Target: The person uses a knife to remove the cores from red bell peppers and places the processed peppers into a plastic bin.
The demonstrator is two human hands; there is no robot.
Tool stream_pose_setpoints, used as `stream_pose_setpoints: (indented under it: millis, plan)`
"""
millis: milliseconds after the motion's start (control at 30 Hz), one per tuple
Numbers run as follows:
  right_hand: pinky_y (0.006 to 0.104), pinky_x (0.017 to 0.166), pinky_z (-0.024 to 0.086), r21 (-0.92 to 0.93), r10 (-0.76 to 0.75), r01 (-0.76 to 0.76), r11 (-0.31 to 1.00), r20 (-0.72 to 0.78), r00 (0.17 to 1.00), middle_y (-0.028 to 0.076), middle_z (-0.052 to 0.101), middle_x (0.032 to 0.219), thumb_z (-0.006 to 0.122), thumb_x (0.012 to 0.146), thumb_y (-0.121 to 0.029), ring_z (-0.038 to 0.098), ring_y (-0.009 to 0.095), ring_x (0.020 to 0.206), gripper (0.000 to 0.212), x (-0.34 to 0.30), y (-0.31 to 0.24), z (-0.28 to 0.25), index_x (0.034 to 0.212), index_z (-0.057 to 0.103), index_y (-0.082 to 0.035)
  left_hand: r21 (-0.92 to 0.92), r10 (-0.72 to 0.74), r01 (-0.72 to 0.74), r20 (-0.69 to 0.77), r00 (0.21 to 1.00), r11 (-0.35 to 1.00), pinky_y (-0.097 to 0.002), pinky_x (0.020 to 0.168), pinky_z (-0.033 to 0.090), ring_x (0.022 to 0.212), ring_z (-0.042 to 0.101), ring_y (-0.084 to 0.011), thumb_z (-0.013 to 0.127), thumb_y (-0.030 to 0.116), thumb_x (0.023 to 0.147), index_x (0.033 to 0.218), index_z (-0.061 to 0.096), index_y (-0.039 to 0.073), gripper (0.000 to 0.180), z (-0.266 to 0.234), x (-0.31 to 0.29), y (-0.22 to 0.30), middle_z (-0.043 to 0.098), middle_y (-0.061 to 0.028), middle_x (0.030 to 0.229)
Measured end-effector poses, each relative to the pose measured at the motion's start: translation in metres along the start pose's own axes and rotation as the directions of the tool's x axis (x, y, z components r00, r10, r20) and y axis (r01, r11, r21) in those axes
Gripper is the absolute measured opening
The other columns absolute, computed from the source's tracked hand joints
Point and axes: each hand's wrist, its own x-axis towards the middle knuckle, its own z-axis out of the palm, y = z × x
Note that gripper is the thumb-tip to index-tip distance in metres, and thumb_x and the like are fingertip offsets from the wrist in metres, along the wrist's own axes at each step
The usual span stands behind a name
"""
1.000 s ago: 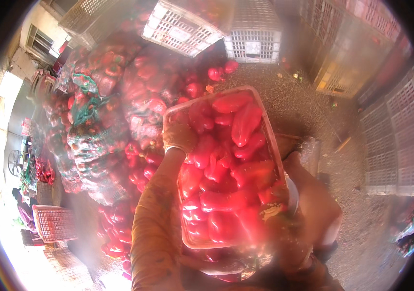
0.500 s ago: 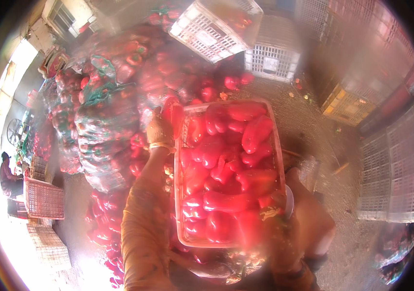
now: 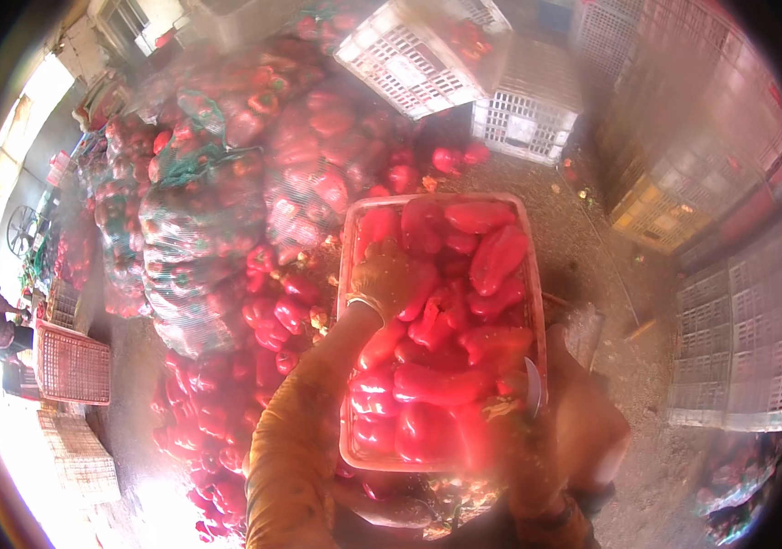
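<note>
- Step in hand, judging by the pose: settling or sorting red peppers (image 3: 441, 384) in a red crate (image 3: 537, 311), with left hand (image 3: 383, 279) laid over the pile toward the far left corner.
- Left grip: fingers bent downward, tips hidden among peppers; cannot tell how far spread, or whether closed around one.
- Right grip: right hand (image 3: 521, 430) at the near part of the crate's right edge, dark and blurred; apparently with a knife (image 3: 534, 388), pale curved blade beside the same edge; cannot tell how firmly held.
- Place of the peppers: spread from far edge to near edge of the crate, heaped close together; more piled on the floor beyond the left edge.
- Next move, as a judgement: calls for freeing the left fingers without dragging neighbouring peppers, and keeping the blade clear of the left wrist.
- Count, at work: one red crate, one visible blade, two hands; at least fifteen peppers showing in the crate, lower layers hidden.
- Count, around: two white crates (image 3: 526, 117) past the far edge, one of them tilted; one yellow crate (image 3: 661, 212) off the far right corner; at least three mesh bags (image 3: 197, 261) off the far left corner; floor peppers (image 3: 217, 393) too many and too overlapped to count.
</note>
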Motion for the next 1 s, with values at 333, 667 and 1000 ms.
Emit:
stream_pose_setpoints:
  millis: [333, 667, 1000]
  plan:
    - [0.0293, 0.073, 0.052, -0.033, 0.046, -0.047, 0.998, -0.027, 0.999, 0.008, 0.064, 0.101, 0.072, 0.09, -0.017, 0.062, 0.018, 0.082, 0.06, 0.009, 0.005, 0.002, 0.142, 0.046, -0.003, -0.025, -0.247, 0.248, 0.011, 0.969, 0.969, -0.0606, 0.121, 0.019, 0.151, 0.024, -0.0407, 0.047, 0.047, 0.098, 0.157, 0.033, 0.011, 0.07, 0.071, 0.022, -0.043, 0.034, -0.0179, 0.161]
    - [0.0332, 0.068, 0.053, -0.094, 0.053, -0.033, 0.995, 0.228, 0.972, 0.01, 0.066, 0.093, 0.075, 0.089, -0.025, 0.064, 0.023, 0.076, 0.057, 0.006, 0.014, -0.007, 0.137, 0.051, -0.004, -0.004, -0.293, 0.308, 0.289, 0.911, 0.951, -0.0616, 0.121, 0.017, 0.153, 0.02, -0.0361, 0.049, 0.059, 0.095, 0.159, 0.026, 0.016, 0.08, 0.04, 0.03, -0.049, 0.027, -0.0131, 0.165]
    - [0.0351, 0.062, 0.053, -0.493, 0.273, 0.777, 0.391, 0.868, 0.414, 0.012, 0.068, 0.087, 0.072, 0.093, -0.036, 0.067, 0.027, 0.07, 0.047, -0.016, 0.077, -0.041, 0.125, 0.059, -0.005, -0.914, -0.651, 0.405, 0.314, 0.691, -0.011, -0.0387, 0.103, 0.048, 0.124, 0.06, -0.0342, 0.058, 0.008, 0.097, 0.136, 0.057, -0.004, 0.04, -0.091, -0.369, -0.109, 0.06, -0.0202, 0.138]
